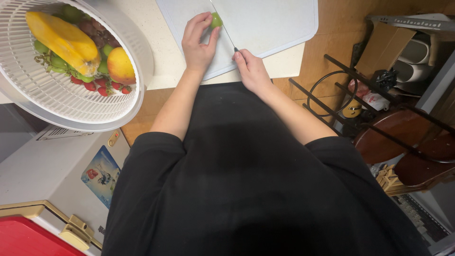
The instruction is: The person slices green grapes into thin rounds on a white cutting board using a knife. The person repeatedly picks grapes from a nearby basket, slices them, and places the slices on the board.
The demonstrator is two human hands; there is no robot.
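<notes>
A pale speckled bench carries a white cutting board and a white colander overhanging its edge.

Warm indoor light, wide-angle edge distortion

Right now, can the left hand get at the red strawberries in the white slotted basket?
Probably yes. The left hand pins a small green fruit on the white cutting board; the red strawberries lie uncovered in the open white slotted basket beside it.

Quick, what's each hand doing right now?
Left hand: closed on a small green fruit on the cutting board.
Right hand: gripping a knife.
</notes>
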